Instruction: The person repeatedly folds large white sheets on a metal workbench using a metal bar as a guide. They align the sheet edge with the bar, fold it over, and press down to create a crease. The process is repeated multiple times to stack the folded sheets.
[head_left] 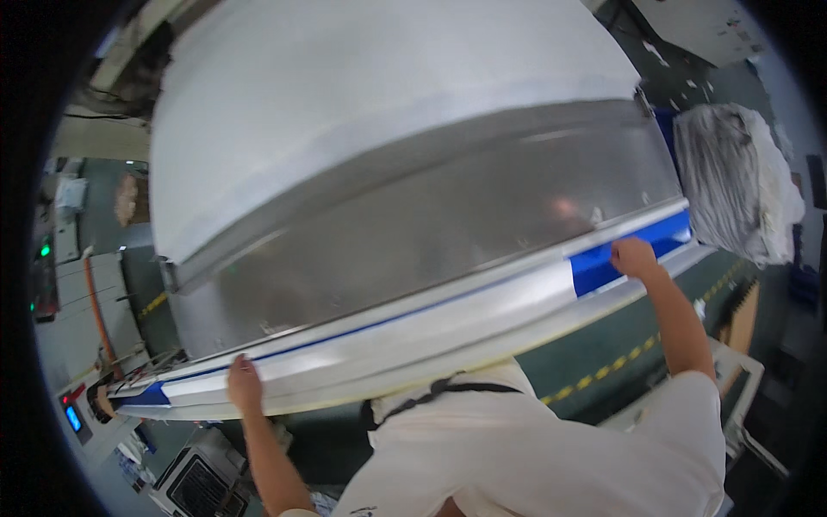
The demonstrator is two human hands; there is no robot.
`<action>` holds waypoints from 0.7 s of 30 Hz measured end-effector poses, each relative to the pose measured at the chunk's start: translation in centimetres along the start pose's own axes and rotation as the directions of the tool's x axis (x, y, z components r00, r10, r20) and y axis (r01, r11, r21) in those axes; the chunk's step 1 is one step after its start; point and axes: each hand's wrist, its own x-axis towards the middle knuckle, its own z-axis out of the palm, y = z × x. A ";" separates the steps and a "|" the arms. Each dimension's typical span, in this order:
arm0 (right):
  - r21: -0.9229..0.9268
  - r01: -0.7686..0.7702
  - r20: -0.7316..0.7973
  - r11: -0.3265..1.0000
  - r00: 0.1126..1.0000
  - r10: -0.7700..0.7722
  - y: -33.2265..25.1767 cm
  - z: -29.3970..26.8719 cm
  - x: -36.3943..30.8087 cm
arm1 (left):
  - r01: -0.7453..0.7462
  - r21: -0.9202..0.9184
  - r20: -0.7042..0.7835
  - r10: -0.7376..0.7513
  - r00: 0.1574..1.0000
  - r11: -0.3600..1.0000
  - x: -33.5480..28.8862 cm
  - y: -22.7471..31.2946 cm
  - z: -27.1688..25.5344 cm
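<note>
A long white sheet [413, 323], cloth or film, lies along a blue-surfaced bed [594, 267] at the front of a wide machine. My left hand [245, 383] is closed at the sheet's far edge on the left side, its fingers bent over that edge. My right hand [633, 257] is closed in a fist over the bare blue surface, to the right of the sheet's end. What its fingers hold, if anything, is hidden. Beyond both hands slopes a grey metal plate [431, 215], with a broad white cloth [388, 86] spread behind it.
A heap of pale grey-white fabric [732, 181] stands at the right. Control equipment with a small lit screen [73, 418] is at the far left, near an orange pole [101, 310]. Yellow floor tape [594, 379] and a white metal frame [749, 370] lie lower right.
</note>
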 end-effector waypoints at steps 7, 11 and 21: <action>0.293 0.179 -0.138 0.939 0.980 -0.144 -13.1 -2.4 -2.2 | -0.337 -0.426 -0.229 0.260 0.938 0.840 -6.5 12.3 0.3; 0.456 0.301 -0.269 0.837 0.944 -0.192 -19.3 -2.2 -4.5 | -0.436 -0.541 -0.133 0.439 0.889 0.719 -10.3 18.5 0.2; 0.503 0.630 -0.367 0.591 0.775 -0.514 -33.7 -3.9 -12.1 | -0.526 -0.674 -0.174 0.581 0.795 0.518 -18.3 12.1 -1.6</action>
